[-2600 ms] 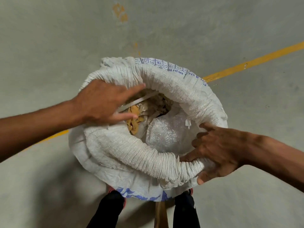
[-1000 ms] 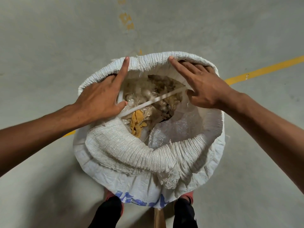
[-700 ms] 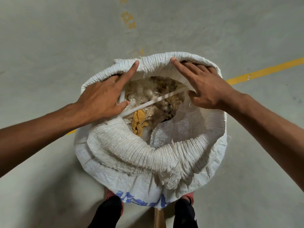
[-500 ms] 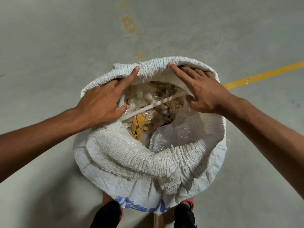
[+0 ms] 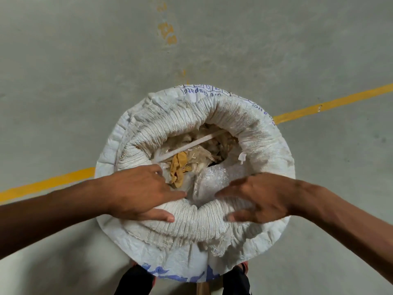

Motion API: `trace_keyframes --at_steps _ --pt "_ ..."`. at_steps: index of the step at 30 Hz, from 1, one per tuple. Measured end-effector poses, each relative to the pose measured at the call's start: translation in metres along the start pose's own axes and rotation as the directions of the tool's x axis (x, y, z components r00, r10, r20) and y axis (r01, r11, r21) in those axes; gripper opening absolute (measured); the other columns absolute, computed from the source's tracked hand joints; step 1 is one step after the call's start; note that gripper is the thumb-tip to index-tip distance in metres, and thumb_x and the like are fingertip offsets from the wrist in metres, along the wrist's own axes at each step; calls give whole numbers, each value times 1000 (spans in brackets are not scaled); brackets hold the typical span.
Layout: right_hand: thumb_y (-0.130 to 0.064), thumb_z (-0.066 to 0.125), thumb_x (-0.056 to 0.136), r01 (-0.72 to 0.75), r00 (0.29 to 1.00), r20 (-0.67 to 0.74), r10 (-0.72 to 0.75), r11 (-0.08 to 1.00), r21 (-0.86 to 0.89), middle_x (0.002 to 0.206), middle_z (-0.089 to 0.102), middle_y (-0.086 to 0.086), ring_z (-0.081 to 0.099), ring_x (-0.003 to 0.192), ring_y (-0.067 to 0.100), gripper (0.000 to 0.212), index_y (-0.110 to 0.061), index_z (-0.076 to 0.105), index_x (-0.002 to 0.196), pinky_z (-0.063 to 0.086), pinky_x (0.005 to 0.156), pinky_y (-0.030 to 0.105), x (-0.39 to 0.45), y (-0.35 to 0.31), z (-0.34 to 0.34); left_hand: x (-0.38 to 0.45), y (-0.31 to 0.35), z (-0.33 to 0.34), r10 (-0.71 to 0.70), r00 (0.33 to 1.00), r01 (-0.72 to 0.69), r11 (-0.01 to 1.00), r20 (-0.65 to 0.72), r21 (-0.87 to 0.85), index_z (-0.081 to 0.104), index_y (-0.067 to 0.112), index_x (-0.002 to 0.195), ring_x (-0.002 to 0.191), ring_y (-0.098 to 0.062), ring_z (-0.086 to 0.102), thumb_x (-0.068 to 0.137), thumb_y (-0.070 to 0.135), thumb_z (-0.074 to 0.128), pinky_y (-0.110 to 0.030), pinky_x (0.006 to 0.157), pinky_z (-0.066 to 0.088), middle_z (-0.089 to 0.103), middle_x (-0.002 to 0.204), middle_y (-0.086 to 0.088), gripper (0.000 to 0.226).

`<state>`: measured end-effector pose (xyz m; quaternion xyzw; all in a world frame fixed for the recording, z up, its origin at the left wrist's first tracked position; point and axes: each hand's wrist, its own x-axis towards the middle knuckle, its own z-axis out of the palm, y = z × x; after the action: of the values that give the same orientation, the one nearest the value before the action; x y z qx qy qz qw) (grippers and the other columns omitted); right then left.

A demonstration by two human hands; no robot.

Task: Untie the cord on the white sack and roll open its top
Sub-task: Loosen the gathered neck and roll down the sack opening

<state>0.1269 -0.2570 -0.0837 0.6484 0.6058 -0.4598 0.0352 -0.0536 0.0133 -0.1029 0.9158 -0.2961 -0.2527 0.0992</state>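
Observation:
The white woven sack (image 5: 276, 150) stands upright on the floor, its top rolled down into a thick ribbed ring around an open mouth. Inside lie crumpled plastic, a yellow-brown scrap (image 5: 178, 169) and a white strap (image 5: 191, 145) slanting across the opening. My left hand (image 5: 140, 192) lies on the near-left part of the rolled rim, fingers spread, thumb on the roll. My right hand (image 5: 259, 196) lies on the near-right part of the rim, fingers spread and slightly blurred. Neither hand has its fingers closed around anything. I see no cord.
The sack sits on a grey concrete floor crossed by a yellow painted line (image 5: 331, 103). Orange paint marks (image 5: 168, 33) lie further off. Dark trouser legs and shoes (image 5: 136, 279) show just below the sack, with a brown strip between them.
Both hands have left the far side of the rolled rim and now rest on its near side. The far rim looks rolled further down, showing blue print there.

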Motion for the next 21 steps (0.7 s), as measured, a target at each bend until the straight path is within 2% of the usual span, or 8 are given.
trace_keyframes --at_steps 2,4,6,9,11,15,18,21 --pt "-80 43 95 8 999 49 -11 999 46 151 60 -12 61 133 15 73 -43 36 158 50 110 40 -5 -1 8 -5 8 0 34 995 -31 999 93 -35 55 32 129 88 -24 67 104 74 11 -39 91 46 74 103 1 66" --pt "-78 50 94 15 995 98 -27 992 129 151 58 -21 58 135 8 69 -48 39 155 47 113 35 -8 -3 12 -7 13 -3 48 980 -32 996 191 -89 57 30 107 85 -23 65 102 77 11 -38 77 47 72 97 0 67" --pt "-74 57 93 18 988 145 -49 977 211 149 58 -27 59 133 4 64 -51 45 151 47 112 32 -9 -5 15 -6 16 -6 55 971 -16 986 234 -164 57 29 101 83 -21 62 102 77 13 -36 71 42 70 96 0 66" --pt "-72 61 92 6 980 189 -62 959 283 147 58 -30 58 132 0 61 -54 48 148 47 113 33 -9 -11 16 -7 19 -11 49 957 55 936 284 -347 59 35 110 90 -16 60 103 75 20 -29 72 38 70 105 6 56" --pt "-70 62 93 12 982 179 -66 958 286 147 56 -32 57 132 -1 60 -52 50 149 45 112 29 -9 -15 15 -11 15 -13 32 956 92 910 292 -403 58 44 124 99 -10 63 102 76 20 -25 78 44 71 115 15 55" --pt "-72 57 94 26 989 128 -68 952 304 147 58 -31 59 132 0 60 -49 51 149 47 114 33 -12 -16 13 -20 7 -12 -15 958 140 896 285 -421 36 66 148 117 3 61 100 79 20 -13 86 42 63 135 33 52" --pt "-69 57 96 30 991 114 -67 953 300 147 56 -33 56 132 -4 57 -48 51 149 44 114 28 -15 -17 9 -25 6 -13 -36 963 143 908 269 -393 29 71 148 113 3 64 97 84 14 -19 88 48 66 132 33 55" --pt "-70 57 96 49 991 105 -84 953 300 148 56 -33 55 133 -6 58 -49 51 149 45 115 30 -16 -18 8 -28 7 -13 -37 955 138 934 295 -330 40 64 145 106 1 67 93 88 5 -24 86 52 70 125 27 68"
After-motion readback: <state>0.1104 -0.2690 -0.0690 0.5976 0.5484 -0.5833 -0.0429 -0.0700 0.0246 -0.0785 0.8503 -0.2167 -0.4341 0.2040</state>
